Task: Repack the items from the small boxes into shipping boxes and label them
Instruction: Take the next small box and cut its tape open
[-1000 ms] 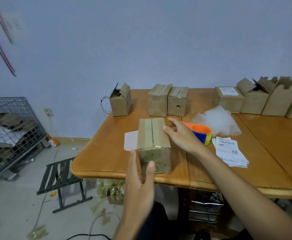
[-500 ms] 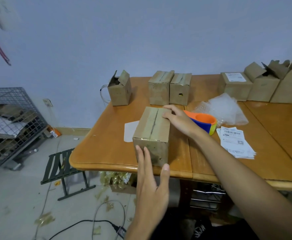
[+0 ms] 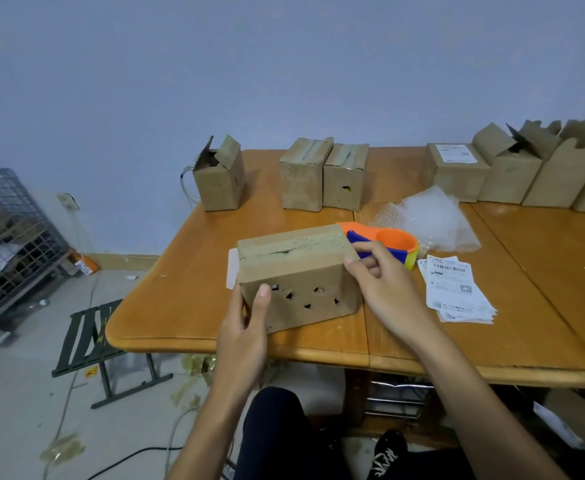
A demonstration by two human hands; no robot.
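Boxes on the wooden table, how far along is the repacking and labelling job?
Done: one brown cardboard box at the back right carries a white label. In hand: the left hand and right hand hold a taped cardboard box with punched holes, unlabelled on the faces shown. Left: the two taped boxes at the back show no labels, open-flapped boxes stand unsealed, and the stack of printed labels waits.

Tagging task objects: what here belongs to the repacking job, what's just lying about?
Job: taped box, held by left hand and right hand; tape dispenser; label sheets; bubble wrap; labelled box.
Lying about: wire cage, folding stool, floor cable.
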